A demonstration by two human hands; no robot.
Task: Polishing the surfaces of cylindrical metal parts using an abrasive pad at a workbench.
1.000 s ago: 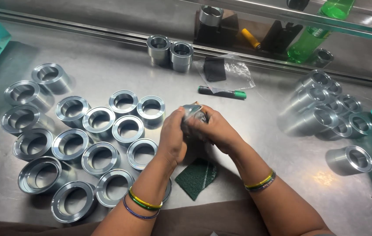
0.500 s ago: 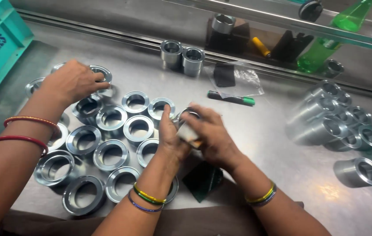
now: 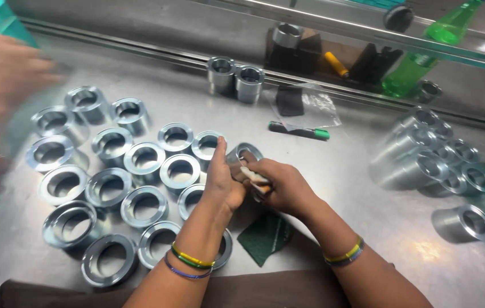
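Note:
Both my hands meet at the middle of the steel table around one short metal ring (image 3: 245, 154), tilted with its bore facing up and away. My left hand (image 3: 221, 183) grips its left side. On the ring's lower right side my right hand (image 3: 286, 188) is closed, with something small and pale pressed under the fingers. A dark green abrasive pad (image 3: 265, 236) lies on the table just below my hands. To my left, several matching metal rings (image 3: 145, 159) stand in rows, bores up.
Another person's blurred hand (image 3: 3, 74) hovers over the far-left rings. Two rings (image 3: 234, 80) stand at the back, near a green-capped marker (image 3: 299, 132) and a plastic bag (image 3: 306, 105). At the right are a heap of rings (image 3: 430, 157), a single ring (image 3: 465, 222) and a green bottle (image 3: 419, 57).
The other person's hand has pulled away from the rings toward the far left and is now blurred. My hands stay on the same ring, turning it slightly.

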